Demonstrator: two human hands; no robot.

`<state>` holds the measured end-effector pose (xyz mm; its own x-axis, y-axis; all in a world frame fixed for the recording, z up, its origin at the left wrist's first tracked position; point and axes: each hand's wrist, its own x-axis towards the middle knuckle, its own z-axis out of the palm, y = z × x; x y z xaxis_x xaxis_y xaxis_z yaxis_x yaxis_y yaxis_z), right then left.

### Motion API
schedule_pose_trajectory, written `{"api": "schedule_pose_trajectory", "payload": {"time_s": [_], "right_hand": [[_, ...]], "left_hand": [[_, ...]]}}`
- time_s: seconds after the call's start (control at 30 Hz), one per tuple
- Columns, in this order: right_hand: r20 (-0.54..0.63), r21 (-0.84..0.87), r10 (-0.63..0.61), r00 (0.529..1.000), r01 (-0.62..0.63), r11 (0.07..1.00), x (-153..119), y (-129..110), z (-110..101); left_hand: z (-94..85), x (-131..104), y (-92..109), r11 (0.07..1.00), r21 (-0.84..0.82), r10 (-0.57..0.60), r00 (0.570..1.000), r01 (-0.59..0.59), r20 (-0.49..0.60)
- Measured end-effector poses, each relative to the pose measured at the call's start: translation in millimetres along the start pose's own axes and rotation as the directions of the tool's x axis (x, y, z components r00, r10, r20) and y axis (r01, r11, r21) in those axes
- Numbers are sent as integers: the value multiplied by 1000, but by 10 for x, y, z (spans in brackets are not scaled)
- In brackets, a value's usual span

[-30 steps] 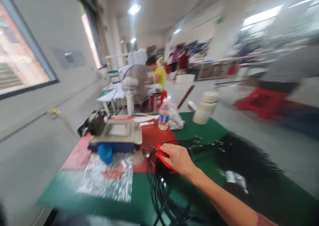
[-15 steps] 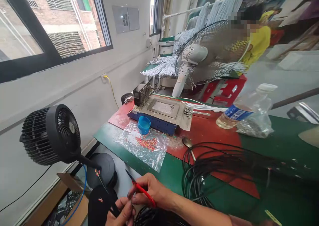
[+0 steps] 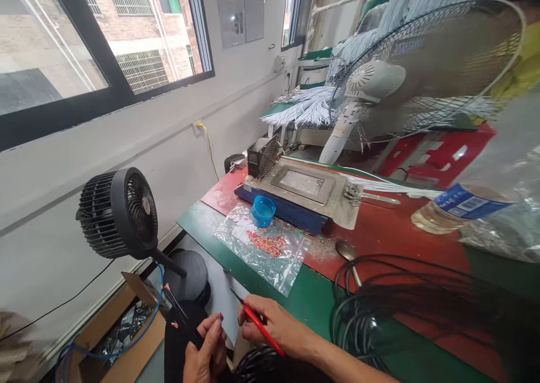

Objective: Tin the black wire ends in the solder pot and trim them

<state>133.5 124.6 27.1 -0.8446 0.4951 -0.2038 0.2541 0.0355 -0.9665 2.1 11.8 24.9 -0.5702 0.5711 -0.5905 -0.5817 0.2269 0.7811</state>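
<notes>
Beyond the tabletop's (image 3: 312, 296) near edge, below its coiled black cables (image 3: 358, 321), a red-handled tool (image 3: 264, 330) is held in the right hand's (image 3: 291, 329) curled fingers; a reddish tip (image 3: 220, 316) is pinched by the left hand (image 3: 206, 352). Skin could be pricked if the tool is swung left.

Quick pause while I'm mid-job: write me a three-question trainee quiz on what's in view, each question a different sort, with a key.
1. What does the right hand hold? A) a clear bottle B) a red-handled tool C) a yellow plug
2. True or false: the bowl of the spoon lies on the red mat.
3. Fill in the colour: the cup beside the scattered grains is ____.

Key: 1 B; 2 true; 3 blue.
</notes>
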Motion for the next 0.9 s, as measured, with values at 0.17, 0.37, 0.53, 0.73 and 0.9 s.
{"api": "schedule_pose_trajectory", "payload": {"time_s": [0.17, 0.37, 0.53, 0.73, 0.9], "right_hand": [[26, -324, -3, 1000, 12, 946, -48, 27, 127], [43, -389, 7, 999, 10, 921, -33, 91, 187], [26, -403, -19, 999, 28, 915, -37, 74, 177], [10, -418, -21, 1000, 23, 908, -19, 198, 221], [-28, -431, -30, 999, 15, 902, 23, 307, 249]], "left_hand": [[-31, 15, -12, 999, -44, 28, 999, -30, -43], [-54, 56, -82, 999, 23, 36, 995, -34, -94], [-92, 84, -108, 991, 115, 86, 988, -72, -128], [-117, 118, -135, 986, 150, 100, 983, -77, -151], [-99, 129, -143, 990, 126, 82, 988, -65, -133]]}}
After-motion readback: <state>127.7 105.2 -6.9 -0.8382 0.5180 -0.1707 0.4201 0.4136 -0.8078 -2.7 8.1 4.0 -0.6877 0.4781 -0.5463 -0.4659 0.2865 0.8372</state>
